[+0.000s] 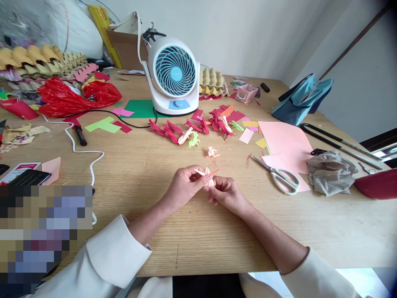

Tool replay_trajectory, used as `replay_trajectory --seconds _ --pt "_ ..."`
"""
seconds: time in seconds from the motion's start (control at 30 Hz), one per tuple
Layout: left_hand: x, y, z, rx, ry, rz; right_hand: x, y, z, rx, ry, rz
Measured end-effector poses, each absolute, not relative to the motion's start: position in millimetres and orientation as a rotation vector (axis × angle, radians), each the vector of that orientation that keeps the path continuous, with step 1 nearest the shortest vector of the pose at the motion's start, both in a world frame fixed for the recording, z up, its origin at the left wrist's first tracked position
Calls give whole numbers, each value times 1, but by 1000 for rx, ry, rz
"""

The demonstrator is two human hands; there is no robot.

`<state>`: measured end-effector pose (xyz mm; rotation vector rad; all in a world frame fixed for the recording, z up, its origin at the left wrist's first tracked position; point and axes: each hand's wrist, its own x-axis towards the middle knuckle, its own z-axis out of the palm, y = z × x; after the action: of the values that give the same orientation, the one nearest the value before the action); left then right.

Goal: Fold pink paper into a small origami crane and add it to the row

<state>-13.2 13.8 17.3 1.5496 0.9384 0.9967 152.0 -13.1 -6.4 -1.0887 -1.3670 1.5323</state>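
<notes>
Illumination is bright, soft and even across the desk [133, 165]; shadows beneath objects are faint. Strong daylight glare noted at the window [391, 150], right edge, with pale, washed-out brightness below the near desk edge. The wall [248, 37] reads cool grey-white. Wide-angle distortion bends and stretches the outer areas; right-hand corners darken. Centre acceptably sharp, fine detail soft. Coarse pixelation covers the lower left.

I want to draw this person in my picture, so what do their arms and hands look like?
Both arms wear long, loose, off-white sleeves; the left sleeve has a wide cuff. The left hand and right hand are bare, with no gloves, and I see no rings or watch.
</notes>
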Motion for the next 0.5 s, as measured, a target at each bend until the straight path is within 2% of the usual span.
replay_trajectory --seconds 0.5 --pt "-9 15 11 1159 986 1111 153 -7 -12 -1029 -1025 1438"
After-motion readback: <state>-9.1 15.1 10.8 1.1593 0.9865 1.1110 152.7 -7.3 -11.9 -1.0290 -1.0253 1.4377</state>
